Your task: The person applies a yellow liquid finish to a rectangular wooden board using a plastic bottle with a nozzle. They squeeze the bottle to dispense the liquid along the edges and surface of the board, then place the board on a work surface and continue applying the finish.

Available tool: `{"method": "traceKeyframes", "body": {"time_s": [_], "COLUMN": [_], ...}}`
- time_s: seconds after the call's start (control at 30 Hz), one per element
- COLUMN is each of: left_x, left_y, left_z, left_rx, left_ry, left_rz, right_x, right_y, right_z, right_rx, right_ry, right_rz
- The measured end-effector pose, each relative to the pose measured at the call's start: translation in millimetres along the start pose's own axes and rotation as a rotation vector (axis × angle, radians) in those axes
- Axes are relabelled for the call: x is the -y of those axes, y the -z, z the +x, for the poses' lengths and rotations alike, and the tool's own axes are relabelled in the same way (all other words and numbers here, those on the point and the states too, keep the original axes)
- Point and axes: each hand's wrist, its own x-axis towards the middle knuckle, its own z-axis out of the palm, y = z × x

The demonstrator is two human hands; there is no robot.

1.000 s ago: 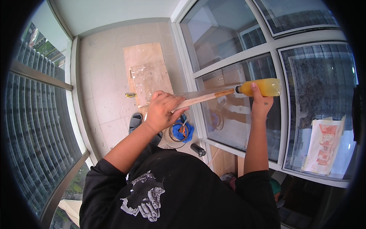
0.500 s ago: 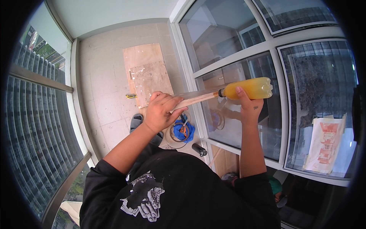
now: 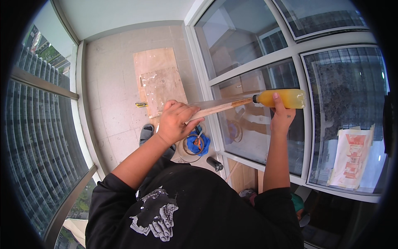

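Your left hand [image 3: 176, 124] wraps long thin wooden strip [image 3: 219, 107]: light, whippy, grip mid-length. Right hand [image 3: 282, 118] clasps yellow plastic bottle [image 3: 282, 98]: smooth, probably slippery.

A pale, square-tiled balcony floor [image 3: 112, 112] runs away below, with a flat brownish sheet of board [image 3: 155, 66] lying on it near the far wall. On top of that board's near part lies a clear, crinkled plastic sheet [image 3: 163, 89], and a small yellow-and-black tool [image 3: 141, 104] sits just beside its left edge. Closer in, a clear round container [image 3: 191, 146] holds a blue cloth [image 3: 198, 143], with a small black cylinder [image 3: 214, 163] on the floor near it. White-framed glass panes [image 3: 248, 45] stand on the right; a dark metal railing [image 3: 37, 83] bounds the left. A white sheet printed in orange [image 3: 352, 159] hangs behind the right-hand glass.
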Motion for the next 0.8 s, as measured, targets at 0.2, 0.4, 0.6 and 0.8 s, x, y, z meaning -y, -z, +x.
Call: {"method": "traceKeyframes", "body": {"time_s": [0.2,0.4,0.6,0.8], "left_x": [0.2,-1.3,-1.6,1.1], "left_y": [-0.2,-2.0,-0.6,-2.6], "left_z": [-0.9,-1.2,-0.7,-1.3], "left_rx": [-0.005,-0.028,-0.030,-0.039], "left_ry": [-0.012,-0.021,-0.022,-0.020], "left_rz": [0.005,-0.007,-0.006,0.001], "right_x": [-3.8,3.5,24.3,32.2], "right_y": [-2.4,-9.2,-38.2,-58.7], "right_z": [8.0,4.7,-36.7,-59.2], "right_rx": [-0.020,0.002,0.215,0.317], "right_ry": [-0.021,-0.089,0.028,0.063], "right_rz": [-0.048,-0.030,-0.006,0.104]}}
